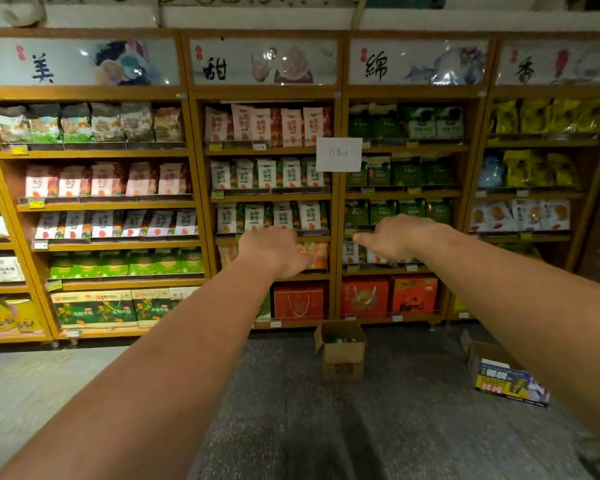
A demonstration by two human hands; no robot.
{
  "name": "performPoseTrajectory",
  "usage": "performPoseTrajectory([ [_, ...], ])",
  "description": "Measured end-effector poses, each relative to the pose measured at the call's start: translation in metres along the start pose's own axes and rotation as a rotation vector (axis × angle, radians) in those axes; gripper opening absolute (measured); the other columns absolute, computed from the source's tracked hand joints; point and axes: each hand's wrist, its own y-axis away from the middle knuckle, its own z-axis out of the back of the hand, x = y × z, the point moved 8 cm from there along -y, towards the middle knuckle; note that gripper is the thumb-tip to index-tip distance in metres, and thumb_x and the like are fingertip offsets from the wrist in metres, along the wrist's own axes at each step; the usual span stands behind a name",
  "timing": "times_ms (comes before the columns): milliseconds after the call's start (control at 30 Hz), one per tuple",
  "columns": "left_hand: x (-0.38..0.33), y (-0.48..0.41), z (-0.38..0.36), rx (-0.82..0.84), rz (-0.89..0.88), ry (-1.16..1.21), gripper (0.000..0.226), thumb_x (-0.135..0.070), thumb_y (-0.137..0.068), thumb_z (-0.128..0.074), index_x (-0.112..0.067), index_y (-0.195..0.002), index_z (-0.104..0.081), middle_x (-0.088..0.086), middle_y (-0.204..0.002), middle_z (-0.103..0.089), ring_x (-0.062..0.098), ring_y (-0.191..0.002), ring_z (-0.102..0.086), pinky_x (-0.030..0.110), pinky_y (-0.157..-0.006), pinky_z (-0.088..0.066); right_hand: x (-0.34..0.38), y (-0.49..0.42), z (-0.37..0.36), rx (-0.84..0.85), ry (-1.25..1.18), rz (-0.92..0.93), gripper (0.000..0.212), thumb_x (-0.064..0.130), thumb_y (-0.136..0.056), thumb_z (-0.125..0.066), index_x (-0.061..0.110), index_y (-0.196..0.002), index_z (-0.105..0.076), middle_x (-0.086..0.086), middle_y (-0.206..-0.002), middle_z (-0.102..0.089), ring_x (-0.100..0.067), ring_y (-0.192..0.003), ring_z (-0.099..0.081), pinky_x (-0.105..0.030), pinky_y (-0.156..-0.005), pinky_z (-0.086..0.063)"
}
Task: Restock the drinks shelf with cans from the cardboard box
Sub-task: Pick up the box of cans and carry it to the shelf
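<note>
While arms are reaching forward, left hand (pixel 274 252) and right hand (pixel 397 237) are holding nothing, fingers (pixel 364 241) loosely open; box (pixel 340 356) sitting on floor (pixel 284 417) before shelves (pixel 291 324), cans (pixel 340 340) inside. Risk: nearby printed carton (pixel 510 382) inviting mix-up.

Single view only. The head camera sits at standing eye height and faces forward, pitched slightly down, roughly square-on to the wooden shelving (pixel 337 209). It stands well back: four shelving bays fit across the frame, from the header panels (pixel 264 62) at the top to the floor (pixel 291 410) in the lower third. The wide-angle lens bows the outer bays. The left forearm (pixel 174 358) and right forearm (pixel 520 296) enter from the bottom corners. The cardboard box (pixel 342 358) stands on the floor just below frame centre.
</note>
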Motion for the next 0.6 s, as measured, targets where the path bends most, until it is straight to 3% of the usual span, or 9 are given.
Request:
performPoseTrajectory([
  [333, 0.002, -0.039, -0.018, 0.003, 0.012, -0.019, 0.064, -0.067, -0.088, -0.036, -0.022, -0.131, -0.050, 0.004, -0.124, -0.057, 0.026, -0.110, -0.055, 0.034, -0.069, -0.038, 0.003, -0.047, -0.010, 0.000, -0.001, 0.027, 0.074, 0.063, -0.096, -0.020, 0.010, -0.148, -0.034, -0.013, -0.155, -0.030, -0.030, -0.138, -0.034, -0.038, -0.106, -0.034],
  [467, -0.003, -0.060, -0.022, 0.012, 0.047, -0.034, 0.064, -0.066, -0.088, -0.037, -0.023, -0.136, -0.046, 0.004, -0.131, -0.055, 0.026, -0.117, -0.052, 0.035, -0.073, -0.036, -0.005, -0.077, -0.011, 0.004, -0.032, 0.052, 0.076, 0.065, -0.095, -0.022, 0.011, -0.147, -0.034, -0.013, -0.154, -0.030, -0.030, -0.135, -0.038, -0.037, -0.104, -0.037],
  [600, -0.017, -0.085, -0.022, 0.017, 0.072, -0.056, 0.065, -0.069, -0.087, -0.038, -0.023, -0.131, -0.050, 0.003, -0.127, -0.057, 0.026, -0.115, -0.053, 0.035, -0.074, -0.037, -0.018, -0.112, -0.010, -0.007, -0.042, 0.088, 0.077, 0.066, -0.094, -0.022, 0.012, -0.149, -0.032, -0.011, -0.156, -0.027, -0.030, -0.140, -0.031, -0.039, -0.109, -0.031],
])
